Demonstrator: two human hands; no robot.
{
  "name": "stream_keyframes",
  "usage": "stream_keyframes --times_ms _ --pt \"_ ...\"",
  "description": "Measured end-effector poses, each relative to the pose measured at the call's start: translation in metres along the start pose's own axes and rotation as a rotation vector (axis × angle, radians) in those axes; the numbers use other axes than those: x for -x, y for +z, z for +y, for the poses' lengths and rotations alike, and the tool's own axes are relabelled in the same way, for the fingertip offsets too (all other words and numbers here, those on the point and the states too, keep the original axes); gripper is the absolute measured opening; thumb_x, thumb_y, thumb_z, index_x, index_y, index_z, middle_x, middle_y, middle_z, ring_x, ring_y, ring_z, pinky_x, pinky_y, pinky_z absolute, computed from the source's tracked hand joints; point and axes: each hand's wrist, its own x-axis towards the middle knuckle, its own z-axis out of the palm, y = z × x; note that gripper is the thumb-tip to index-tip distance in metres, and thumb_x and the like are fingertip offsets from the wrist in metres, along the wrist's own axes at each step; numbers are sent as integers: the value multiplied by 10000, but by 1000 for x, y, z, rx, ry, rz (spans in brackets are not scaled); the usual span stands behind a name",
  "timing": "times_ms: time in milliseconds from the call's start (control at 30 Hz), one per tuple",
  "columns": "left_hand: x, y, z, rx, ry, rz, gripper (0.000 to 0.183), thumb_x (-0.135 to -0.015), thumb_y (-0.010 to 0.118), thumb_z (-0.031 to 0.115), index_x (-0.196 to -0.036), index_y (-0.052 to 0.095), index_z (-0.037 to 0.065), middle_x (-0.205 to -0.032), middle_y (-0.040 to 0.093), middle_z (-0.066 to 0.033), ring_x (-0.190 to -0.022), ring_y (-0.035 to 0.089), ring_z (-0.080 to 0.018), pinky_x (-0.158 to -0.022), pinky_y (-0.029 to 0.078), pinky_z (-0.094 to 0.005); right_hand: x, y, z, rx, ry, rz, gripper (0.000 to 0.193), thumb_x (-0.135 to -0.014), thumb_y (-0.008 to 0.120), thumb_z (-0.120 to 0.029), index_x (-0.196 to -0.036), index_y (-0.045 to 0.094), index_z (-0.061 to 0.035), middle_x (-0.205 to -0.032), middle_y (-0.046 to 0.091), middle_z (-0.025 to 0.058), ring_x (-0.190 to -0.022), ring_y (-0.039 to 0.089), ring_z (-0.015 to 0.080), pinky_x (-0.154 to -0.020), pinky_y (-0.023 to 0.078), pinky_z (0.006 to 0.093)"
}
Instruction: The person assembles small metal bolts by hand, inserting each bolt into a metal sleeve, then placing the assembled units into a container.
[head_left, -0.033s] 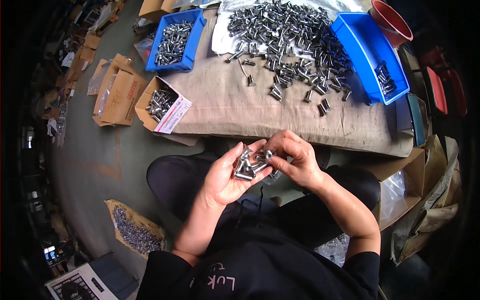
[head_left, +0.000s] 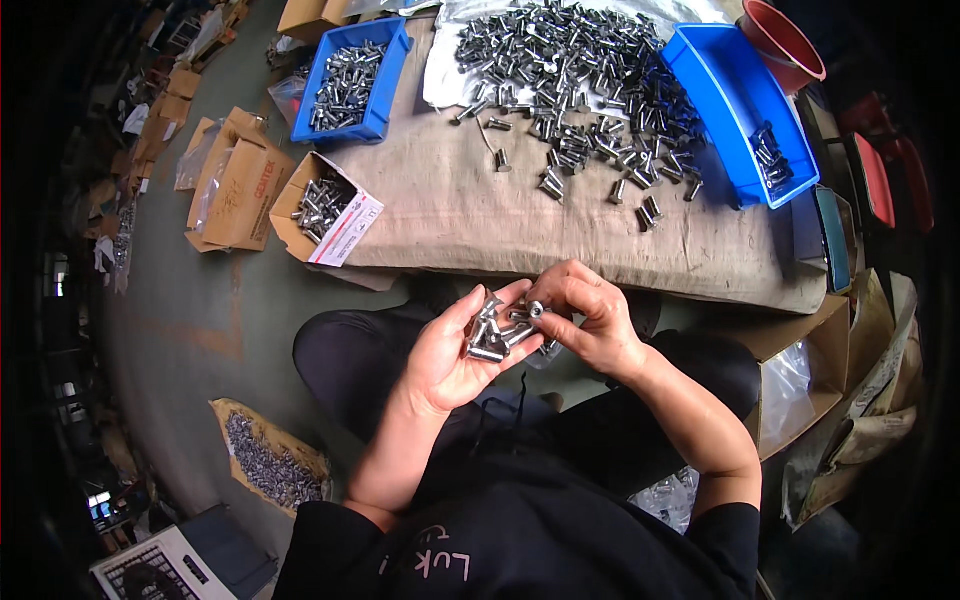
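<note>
My left hand (head_left: 440,360) is turned palm up, its fingers cupped under several shiny metal bolts (head_left: 487,350). Just to its right, my right hand (head_left: 590,315) pinches a single bolt (head_left: 536,309) between thumb and fingers. The round end of that bolt, with a dark hole in it, faces up toward me. Both hands are close together over my lap, just in front of the table edge. Part of a clear plastic piece shows under the fingers; what it is I cannot tell.
Loose bolts (head_left: 570,60) pile on the cloth-covered table (head_left: 430,220). Bolts also fill a blue bin (head_left: 395,95) and a small carton (head_left: 285,225) on the left. Another blue bin (head_left: 715,90) with a few bolts stands right, beside a red bucket (head_left: 785,45). A tray (head_left: 225,415) of small parts lies lower left.
</note>
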Motion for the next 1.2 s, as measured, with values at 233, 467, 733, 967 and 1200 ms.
stream_keyframes --times_ms 233,467,733,967,1200 --pt "6 2 -1 -40 -15 54 457 -938 338 306 -1240 349 -37 -1151 497 -162 -1074 502 -263 -980 366 -435 3 2 -2 -87 18 65 110 -756 590 -1 -856 551 -29 -892 518 48 -717 520 92 -612 433 230" --pt "3 -4 -7 -46 -18 63 449 -938 335 309 -1238 369 -22 -1156 497 -156 -1101 479 -251 -976 364 -436 1 -4 -19 -283 401 -161 55 -779 575 -27 -814 535 -40 -618 476 -22 -559 451 61 -517 384 229" --pt "-2 -17 -25 -179 25 142 350 -936 360 279 -1171 472 45 -1046 559 -82 -930 566 -183 -818 475 -376 -2 -7 -16 436 -1 -315 159 -711 613 -89 -858 587 -32 -758 578 118 -657 572 291 -583 464 361" --pt "2 -23 -9 -91 79 128 261 -923 383 245 -986 539 45 -919 602 -131 -864 585 -234 -687 510 -379 7 -6 -15 -198 267 -141 116 -745 614 -17 -846 560 -31 -637 508 22 -536 470 93 -491 391 223" --pt "6 -18 -12 -133 169 152 306 -921 386 218 -1135 472 17 -953 588 -123 -821 569 -210 -587 463 -318 2 3 -13 -35 -32 -45 105 -745 622 -20 -827 559 -37 -674 473 -19 -553 443 36 -484 359 187"
